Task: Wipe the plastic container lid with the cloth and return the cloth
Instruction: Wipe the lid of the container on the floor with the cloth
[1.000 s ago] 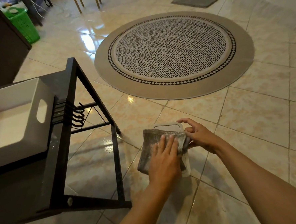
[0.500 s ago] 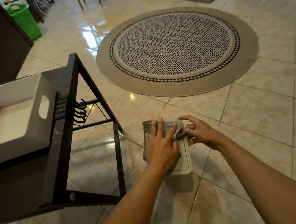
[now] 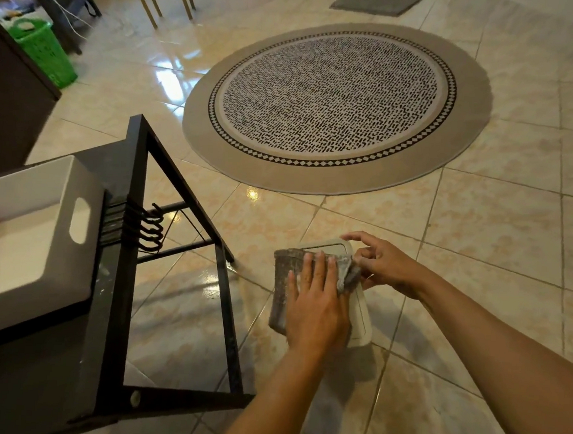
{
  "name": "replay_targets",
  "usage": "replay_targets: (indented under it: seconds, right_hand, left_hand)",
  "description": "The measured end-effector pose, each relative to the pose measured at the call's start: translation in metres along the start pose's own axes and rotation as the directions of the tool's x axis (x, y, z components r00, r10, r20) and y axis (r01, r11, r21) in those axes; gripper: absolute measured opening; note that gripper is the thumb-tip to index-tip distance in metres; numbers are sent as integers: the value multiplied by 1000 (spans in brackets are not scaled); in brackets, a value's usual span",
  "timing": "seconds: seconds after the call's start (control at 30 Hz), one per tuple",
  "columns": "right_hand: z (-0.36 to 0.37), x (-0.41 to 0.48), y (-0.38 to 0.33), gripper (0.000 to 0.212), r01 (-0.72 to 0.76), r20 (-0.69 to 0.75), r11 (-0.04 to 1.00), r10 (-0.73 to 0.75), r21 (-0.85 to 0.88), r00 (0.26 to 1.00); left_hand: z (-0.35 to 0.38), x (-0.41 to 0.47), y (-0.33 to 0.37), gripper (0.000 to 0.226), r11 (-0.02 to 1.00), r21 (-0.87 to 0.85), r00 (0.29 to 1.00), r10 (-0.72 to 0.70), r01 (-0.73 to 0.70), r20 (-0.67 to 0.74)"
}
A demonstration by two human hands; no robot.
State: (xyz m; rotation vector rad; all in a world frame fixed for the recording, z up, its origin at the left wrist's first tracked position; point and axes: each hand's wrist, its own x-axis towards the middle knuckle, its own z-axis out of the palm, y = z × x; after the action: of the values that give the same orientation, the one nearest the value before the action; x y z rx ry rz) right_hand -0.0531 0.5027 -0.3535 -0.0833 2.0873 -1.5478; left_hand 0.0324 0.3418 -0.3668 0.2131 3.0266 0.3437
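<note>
Head view: left hand (image 3: 316,306) flat, pressing the cloth (image 3: 281,283) on the lid (image 3: 361,317), right hand (image 3: 381,266) pinching the lid's edge beside it. Push hard and that pinch might slip.

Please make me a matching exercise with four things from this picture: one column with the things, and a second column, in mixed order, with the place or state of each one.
Things
1. cloth
2. lid
3. green basket
4. white bin

Places or states
A. stands on the floor, far back on the left
B. lies under the flat left hand
C. sits on the black rack
D. is held at its edge by the right hand

Pairs: 1-B, 2-D, 3-A, 4-C
</note>
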Motion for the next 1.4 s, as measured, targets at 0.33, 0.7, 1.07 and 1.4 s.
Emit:
replay_targets:
  seconds: [0.33,0.7,1.07,1.4]
  right_hand:
    - [-1,1,-1,44,-11,10,1000,11,23,1000]
    - [-1,0,-2,45,-24,20,998,23,53,1000]
    - [2,0,-6,45,-35,7,996,34,85,999]
    - [4,1,-10,47,-36,-3,997,36,70,999]
  left_hand:
    - [-5,3,-4,68,998,-5,998,-55,55,33]
    - [-6,-5,-3,71,999,-45,999,-22,24,37]
    - [8,-44,4,57,998,-24,997,57,-59,-44]
    - [8,-78,9,53,994,-18,994,105,-105,-37]
